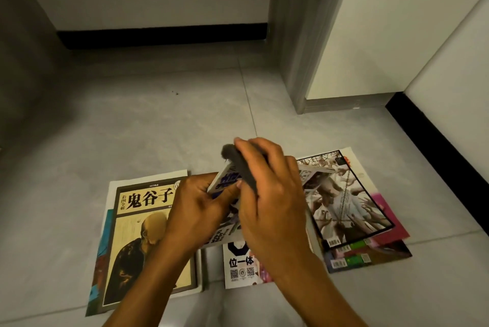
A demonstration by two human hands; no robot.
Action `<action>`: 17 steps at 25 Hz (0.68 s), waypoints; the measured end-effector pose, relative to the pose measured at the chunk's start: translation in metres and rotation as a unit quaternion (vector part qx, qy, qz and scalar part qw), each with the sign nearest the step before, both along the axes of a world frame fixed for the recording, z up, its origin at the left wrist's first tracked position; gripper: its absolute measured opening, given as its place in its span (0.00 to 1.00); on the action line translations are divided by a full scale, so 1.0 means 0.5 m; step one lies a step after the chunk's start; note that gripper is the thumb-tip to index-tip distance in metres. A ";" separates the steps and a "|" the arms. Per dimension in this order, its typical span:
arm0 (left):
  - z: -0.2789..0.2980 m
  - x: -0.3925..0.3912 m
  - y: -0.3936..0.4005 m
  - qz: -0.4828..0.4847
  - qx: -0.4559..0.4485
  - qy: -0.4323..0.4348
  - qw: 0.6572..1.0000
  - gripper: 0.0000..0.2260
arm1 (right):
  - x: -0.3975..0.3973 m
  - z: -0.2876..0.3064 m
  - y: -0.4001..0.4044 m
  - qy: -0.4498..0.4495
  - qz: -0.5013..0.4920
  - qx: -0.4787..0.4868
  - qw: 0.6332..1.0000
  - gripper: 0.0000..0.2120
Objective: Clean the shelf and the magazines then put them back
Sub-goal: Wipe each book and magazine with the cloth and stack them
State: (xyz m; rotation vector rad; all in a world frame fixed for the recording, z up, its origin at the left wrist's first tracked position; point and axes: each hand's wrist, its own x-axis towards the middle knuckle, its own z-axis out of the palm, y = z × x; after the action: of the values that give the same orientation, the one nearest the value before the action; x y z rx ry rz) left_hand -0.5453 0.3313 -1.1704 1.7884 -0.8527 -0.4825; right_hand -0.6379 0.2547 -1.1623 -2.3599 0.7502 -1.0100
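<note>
Head view: a magazine is gripped by the left hand above the floor. A grey cloth is clutched by the right hand and pressed to it.

Held magazine mostly covered by both hands; its title is unreadable. Lower sheets of right stack show edges only. Forearms cut off at bottom edge.

held magazine: tilted, off floor | other magazines: flat, fanned on floor tiles
</note>
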 end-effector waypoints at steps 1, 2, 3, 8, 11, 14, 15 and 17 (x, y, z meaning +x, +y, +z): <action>0.002 -0.001 0.001 0.008 -0.012 0.012 1.000 0.03 | 0.007 0.002 0.003 -0.007 0.008 0.003 1.000 0.24; 0.005 -0.001 0.006 0.026 -0.017 0.031 0.999 0.04 | 0.009 -0.004 -0.009 -0.002 -0.001 -0.002 1.000 0.24; 0.003 0.000 0.015 0.049 -0.012 0.055 0.997 0.06 | 0.004 -0.023 -0.031 0.016 -0.020 -0.017 1.000 0.24; -0.017 0.024 0.064 0.094 0.046 0.115 0.988 0.09 | -0.065 -0.130 -0.168 0.096 -0.095 0.181 0.974 0.21; -0.020 0.020 0.062 0.100 0.051 0.146 0.983 0.09 | -0.069 -0.130 -0.216 -0.112 -0.127 0.457 0.873 0.19; -0.032 0.015 0.065 0.108 0.069 0.165 0.978 0.11 | -0.062 -0.138 -0.230 -0.177 -0.100 0.606 0.769 0.19; -0.038 0.017 0.067 0.109 0.072 0.170 0.977 0.12 | -0.065 -0.141 -0.232 -0.165 -0.070 0.624 0.760 0.20; -0.050 0.021 0.071 0.120 0.071 0.193 0.971 0.14 | -0.079 -0.143 -0.243 -0.119 -0.058 0.625 0.769 0.22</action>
State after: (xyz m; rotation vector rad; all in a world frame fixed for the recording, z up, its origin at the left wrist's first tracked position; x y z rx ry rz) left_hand -0.5349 0.3669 -1.1953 1.8157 -0.3330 -0.7165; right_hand -0.6775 0.1333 -1.2339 -1.0059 1.0177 -0.5017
